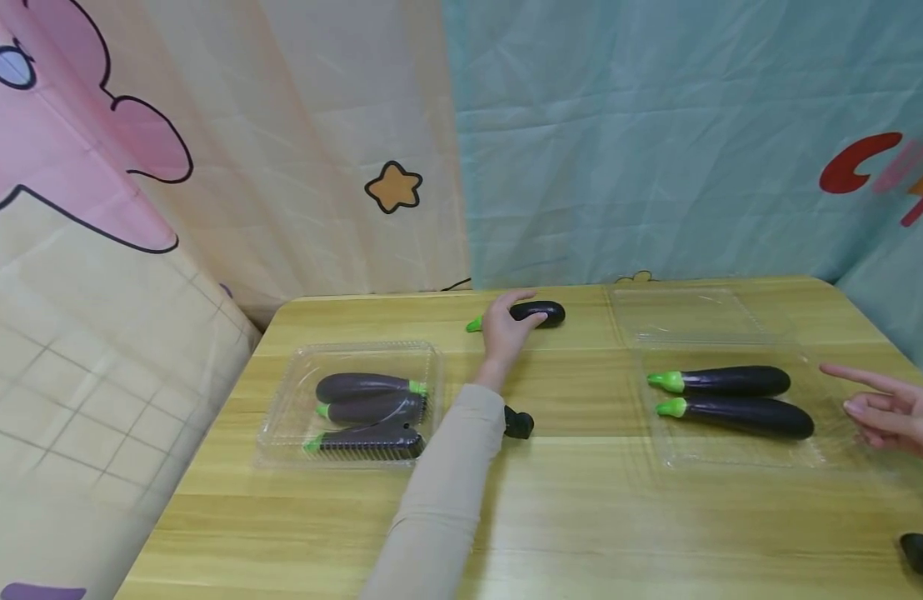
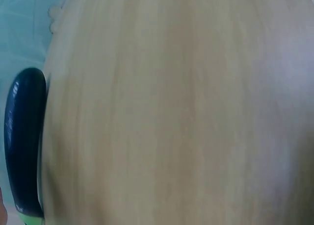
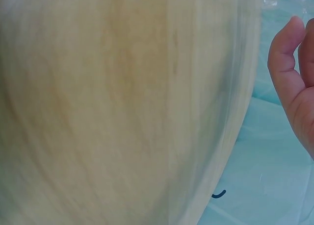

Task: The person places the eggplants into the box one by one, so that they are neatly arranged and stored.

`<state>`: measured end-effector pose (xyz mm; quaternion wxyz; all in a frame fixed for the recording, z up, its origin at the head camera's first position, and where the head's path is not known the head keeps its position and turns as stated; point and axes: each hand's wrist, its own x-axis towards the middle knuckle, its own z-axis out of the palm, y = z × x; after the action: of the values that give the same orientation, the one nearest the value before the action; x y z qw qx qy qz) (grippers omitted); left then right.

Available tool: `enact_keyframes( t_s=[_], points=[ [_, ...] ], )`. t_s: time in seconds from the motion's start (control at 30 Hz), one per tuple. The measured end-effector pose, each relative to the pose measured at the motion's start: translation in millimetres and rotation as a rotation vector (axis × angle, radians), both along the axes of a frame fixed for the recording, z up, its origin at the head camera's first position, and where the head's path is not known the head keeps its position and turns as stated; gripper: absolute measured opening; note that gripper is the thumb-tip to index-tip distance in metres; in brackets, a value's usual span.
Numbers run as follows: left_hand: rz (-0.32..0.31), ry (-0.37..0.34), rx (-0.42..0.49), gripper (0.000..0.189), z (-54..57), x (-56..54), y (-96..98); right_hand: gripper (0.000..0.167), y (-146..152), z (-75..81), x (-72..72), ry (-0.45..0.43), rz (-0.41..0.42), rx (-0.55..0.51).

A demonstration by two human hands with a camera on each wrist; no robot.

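Near the table's back edge my left hand [image 1: 502, 332] reaches over a dark purple eggplant [image 1: 546, 313] with a green stem. Its fingers spread past the far side and its thumb overlaps the near side in the head view. In the left wrist view the eggplant [image 2: 25, 141] shows its full dark length with no finger across it. My right hand [image 1: 900, 412] hovers by the right edge of an open clear clamshell box [image 1: 701, 460], index finger extended, the others loosely bent. Two eggplants [image 1: 739, 417] lie inside that box, stems to the left.
A closed clear box [image 1: 281, 417] on the left holds three eggplants [image 1: 367, 385]. Behind the two eggplants at right, the open box's lid [image 1: 686, 312] lies flat. A black device [image 1: 518, 423] shows at my left wrist. Curtains hang right behind the wooden table [image 1: 566, 517].
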<state>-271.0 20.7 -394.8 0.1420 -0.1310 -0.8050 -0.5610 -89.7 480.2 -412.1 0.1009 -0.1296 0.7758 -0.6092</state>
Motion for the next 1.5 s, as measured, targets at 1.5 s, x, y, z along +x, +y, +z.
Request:
enact_keyframes(
  t_s=[1.5],
  points=[
    [0.365,-0.115,-0.258,0.039,-20.3,-5.7,-17.7,0.065,-5,3.4,1.5,-0.001,-0.036,0.053]
  ],
)
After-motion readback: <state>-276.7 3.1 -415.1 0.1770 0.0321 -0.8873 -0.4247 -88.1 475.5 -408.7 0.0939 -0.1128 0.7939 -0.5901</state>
